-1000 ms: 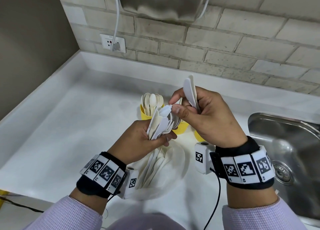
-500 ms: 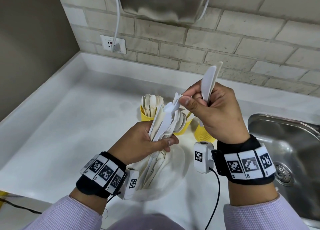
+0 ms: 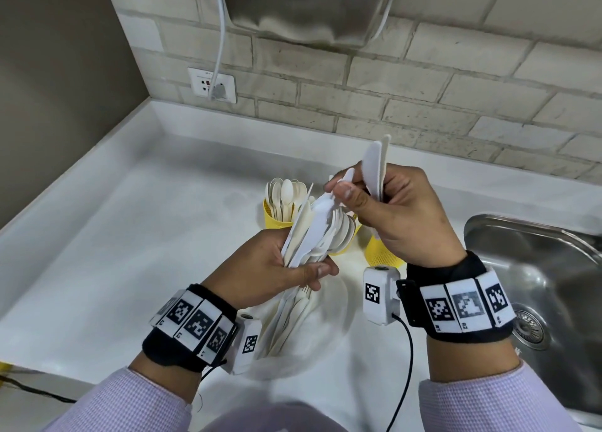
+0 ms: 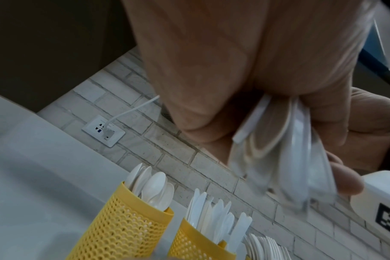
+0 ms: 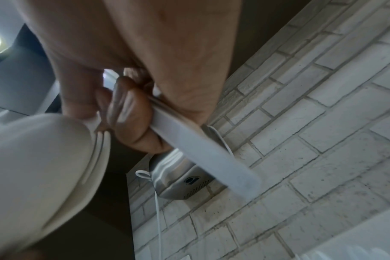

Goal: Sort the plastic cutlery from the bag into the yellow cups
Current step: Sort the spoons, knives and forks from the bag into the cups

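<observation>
My left hand (image 3: 286, 268) grips a bundle of white plastic cutlery (image 3: 312, 232) through a clear bag (image 3: 293, 327) that hangs down over the counter; the same bundle (image 4: 278, 158) shows blurred in the left wrist view. My right hand (image 3: 384, 203) holds two knives (image 3: 376, 167) upright and pinches another knife (image 3: 325, 203) at the top of the bundle. Behind the hands stand yellow mesh cups: one with spoons (image 3: 277, 216), one partly hidden (image 3: 381, 252). The left wrist view shows the spoon cup (image 4: 122, 225) and a knife cup (image 4: 196, 242).
A steel sink (image 3: 537, 288) lies at the right. A socket with a white cable (image 3: 213, 84) sits on the brick wall, and a steel dispenser (image 3: 306, 7) hangs above. The white counter (image 3: 130, 236) has a raised rim at left and back.
My right hand rose with the knives it holds, then came back to the top of the bundle and pinches another knife. The left hand stayed nearly still.
</observation>
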`<state>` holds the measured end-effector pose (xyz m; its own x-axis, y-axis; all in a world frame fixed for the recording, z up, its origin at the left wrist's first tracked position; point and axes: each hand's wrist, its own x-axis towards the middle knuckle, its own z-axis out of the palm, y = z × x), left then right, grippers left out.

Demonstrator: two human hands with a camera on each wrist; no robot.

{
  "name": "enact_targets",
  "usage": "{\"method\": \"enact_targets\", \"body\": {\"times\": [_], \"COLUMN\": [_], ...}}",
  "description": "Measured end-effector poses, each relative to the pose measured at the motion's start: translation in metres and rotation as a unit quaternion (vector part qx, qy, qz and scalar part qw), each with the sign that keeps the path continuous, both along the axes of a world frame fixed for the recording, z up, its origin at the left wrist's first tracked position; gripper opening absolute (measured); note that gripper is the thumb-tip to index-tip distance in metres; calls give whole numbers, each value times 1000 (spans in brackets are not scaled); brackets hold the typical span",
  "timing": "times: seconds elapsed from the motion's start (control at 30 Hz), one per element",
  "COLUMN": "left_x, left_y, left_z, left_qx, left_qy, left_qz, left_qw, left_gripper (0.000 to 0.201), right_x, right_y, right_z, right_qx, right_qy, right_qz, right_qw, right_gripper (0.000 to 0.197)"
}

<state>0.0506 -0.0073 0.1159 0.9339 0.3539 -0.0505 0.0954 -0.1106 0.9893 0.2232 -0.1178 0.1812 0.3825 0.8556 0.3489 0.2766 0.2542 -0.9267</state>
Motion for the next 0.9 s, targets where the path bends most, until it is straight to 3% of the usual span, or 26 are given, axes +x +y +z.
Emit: {"method": "enact_targets", "body": {"times": [0.3, 0.43, 0.53, 0.73, 0.9], "left_x": [-3, -4, -5, -5, -6], "left_y": [0, 0, 0, -1, -2], "left_z": [6, 8, 9, 11, 11], "left_qx": [14, 11, 10, 21, 19], "left_qy": [20, 16, 10, 12, 18], "left_qz": [-3, -2, -1, 7, 3], "left_qw": [1000, 1000, 1000, 1000, 1000], "left_gripper": [9, 10, 9, 8, 13], "right_x": [4, 4, 1, -11, -14], "right_y": [2, -2, -2, 7, 12], "right_z": [5, 0, -3, -1, 8], "right_qx": [67, -34, -67, 16, 151], "right_qy": [135, 61, 59, 110, 204], "right_qz": [-79, -33, -24, -78, -142], "right_qw": [985, 997, 996, 991, 957], "right_gripper": [13, 16, 27, 21, 26]}}
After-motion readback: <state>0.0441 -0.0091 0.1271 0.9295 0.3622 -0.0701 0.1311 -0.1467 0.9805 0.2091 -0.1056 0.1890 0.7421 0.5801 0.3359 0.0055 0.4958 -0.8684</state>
